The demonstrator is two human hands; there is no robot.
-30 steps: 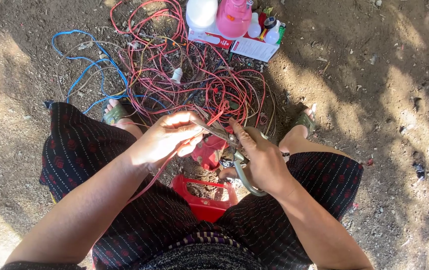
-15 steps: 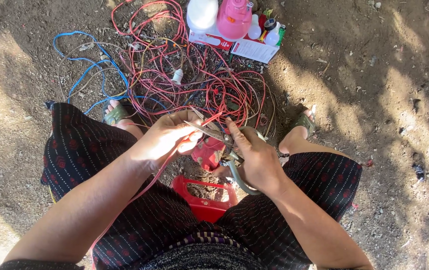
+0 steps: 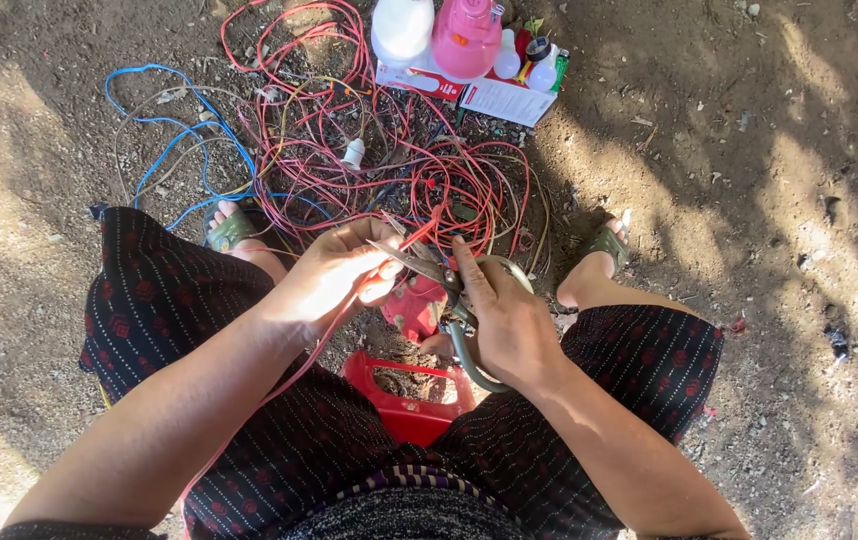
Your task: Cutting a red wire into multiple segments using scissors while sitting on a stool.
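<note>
My left hand [image 3: 334, 272] pinches a red wire [image 3: 419, 232] that runs from the tangle on the ground, past my fingers and down along my forearm. My right hand [image 3: 504, 320] grips large scissors [image 3: 469, 350] with grey-green loop handles; the blades [image 3: 411, 258] reach toward my left fingers and meet the wire there. Both hands hover between my knees, above a red plastic container [image 3: 404, 395] holding dirt-like bits. A heap of red wires [image 3: 379, 170] lies on the soil just ahead of my hands.
Blue wire [image 3: 174, 130] loops at the left of the heap. A white bottle [image 3: 401, 28], a pink bottle [image 3: 467, 35] and small vials sit on a red-and-white box [image 3: 494, 98] at the top. My sandalled feet [image 3: 604, 245] rest on bare dirt.
My hands and the scissors have shifted slightly; the blades now lie along the red wire at my left fingertips. The wire heap has not moved.
</note>
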